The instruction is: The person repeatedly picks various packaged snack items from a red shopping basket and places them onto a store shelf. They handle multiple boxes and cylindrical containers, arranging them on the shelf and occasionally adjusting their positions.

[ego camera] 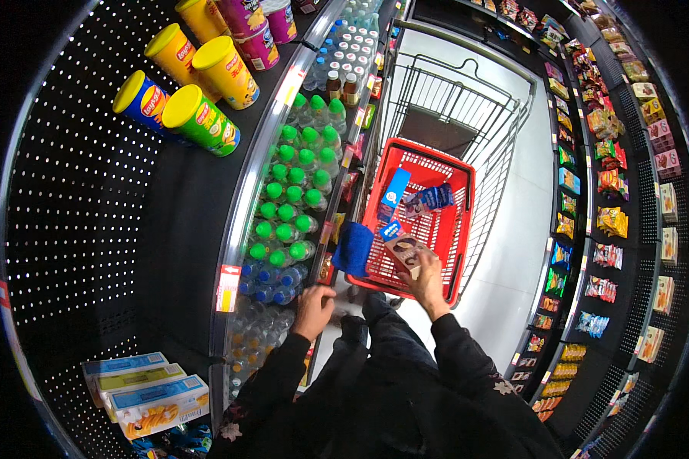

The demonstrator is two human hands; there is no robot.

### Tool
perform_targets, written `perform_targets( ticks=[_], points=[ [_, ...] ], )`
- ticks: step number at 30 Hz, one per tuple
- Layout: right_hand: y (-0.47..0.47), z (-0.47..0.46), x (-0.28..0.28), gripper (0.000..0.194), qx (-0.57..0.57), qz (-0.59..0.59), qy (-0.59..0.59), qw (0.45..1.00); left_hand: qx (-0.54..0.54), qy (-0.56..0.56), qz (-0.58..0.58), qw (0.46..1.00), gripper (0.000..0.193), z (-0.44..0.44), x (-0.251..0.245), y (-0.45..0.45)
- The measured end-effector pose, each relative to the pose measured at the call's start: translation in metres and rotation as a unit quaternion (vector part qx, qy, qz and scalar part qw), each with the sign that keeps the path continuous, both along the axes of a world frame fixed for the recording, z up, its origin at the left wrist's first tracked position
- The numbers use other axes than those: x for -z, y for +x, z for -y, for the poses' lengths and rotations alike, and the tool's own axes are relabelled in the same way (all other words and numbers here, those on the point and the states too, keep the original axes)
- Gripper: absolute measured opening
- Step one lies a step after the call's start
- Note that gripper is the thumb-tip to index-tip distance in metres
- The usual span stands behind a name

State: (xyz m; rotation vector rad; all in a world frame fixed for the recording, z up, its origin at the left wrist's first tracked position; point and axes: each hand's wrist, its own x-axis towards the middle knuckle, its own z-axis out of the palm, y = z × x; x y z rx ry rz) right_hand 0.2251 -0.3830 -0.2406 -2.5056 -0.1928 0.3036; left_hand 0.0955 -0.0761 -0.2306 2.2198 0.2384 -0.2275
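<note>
My right hand [428, 287] grips the near end of a beige and brown snack box [403, 248] with a blue end, over the red plastic shopping basket [459, 252]. Inside the basket lie a slim blue box [395, 189] and a dark blue snack packet [436, 198]. A plain blue item [353, 249], blurred and perhaps cloth, overlaps the basket's left rim; what it is I cannot tell. My left hand [314, 312] is beside the drinks shelf's front edge, fingers curled, with nothing visible in them. It is apart from the blue item.
A wire shopping cart [494, 115] surrounds the basket. Left shelves carry green-capped bottles [293, 195], Lay's canisters [206, 120] and long biscuit boxes [155, 401]. Along the right, shelves hold snack bags [611, 221] and small boxes [669, 201]. Pale floor tiles [511, 246] show between.
</note>
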Motion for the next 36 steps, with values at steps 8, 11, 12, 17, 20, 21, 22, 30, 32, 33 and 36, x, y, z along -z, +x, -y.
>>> perform_targets(
  ticks=[8, 11, 12, 17, 20, 21, 22, 30, 32, 33, 36],
  points=[
    [0.026, 0.033, 0.042, 0.127, -0.011, -0.066, -0.174, 0.983, -0.062, -0.181, -0.186, 0.964, 0.023, 0.022, -0.016, -0.054],
    [0.025, 0.027, 0.058, 0.130, -0.025, -0.057, -0.204, 0.977, -0.101, -0.184, -0.159, 0.965, 0.020, 0.029, -0.030, -0.052],
    [0.024, 0.026, 0.063, 0.129, -0.022, -0.064, -0.209, 0.976, -0.117, -0.181, -0.138, 0.967, 0.018, 0.030, -0.034, -0.050],
    [0.030, 0.021, 0.074, 0.118, 0.011, -0.068, -0.212, 0.975, -0.160, -0.221, -0.172, 0.947, 0.013, 0.024, -0.049, -0.039],
    [0.042, 0.031, 0.053, 0.117, -0.020, -0.045, -0.234, 0.971, -0.159, -0.233, -0.155, 0.947, 0.017, 0.018, -0.056, -0.036],
    [0.046, 0.036, 0.038, 0.116, -0.038, -0.023, -0.243, 0.969, -0.147, -0.219, -0.139, 0.954, 0.020, 0.017, -0.058, -0.032],
    [0.053, 0.042, 0.019, 0.114, -0.067, -0.004, -0.234, 0.970, -0.149, -0.230, -0.125, 0.954, 0.023, 0.016, -0.060, -0.029],
    [0.069, 0.029, -0.231, 0.093, -0.320, -0.002, -0.126, 0.939, -0.110, -0.379, -0.032, 0.918, 0.028, 0.030, -0.113, 0.019],
    [0.065, 0.009, -0.289, 0.087, -0.376, -0.062, -0.093, 0.920, -0.056, -0.377, -0.013, 0.924, 0.031, 0.024, -0.133, 0.032],
    [0.064, -0.003, -0.312, 0.087, -0.414, -0.070, -0.071, 0.905, -0.025, -0.354, 0.001, 0.935, 0.037, 0.022, -0.141, 0.038],
    [0.062, -0.035, -0.357, 0.090, -0.501, -0.124, 0.028, 0.856, 0.046, -0.370, -0.025, 0.927, 0.052, 0.011, -0.160, 0.047]
  ],
)
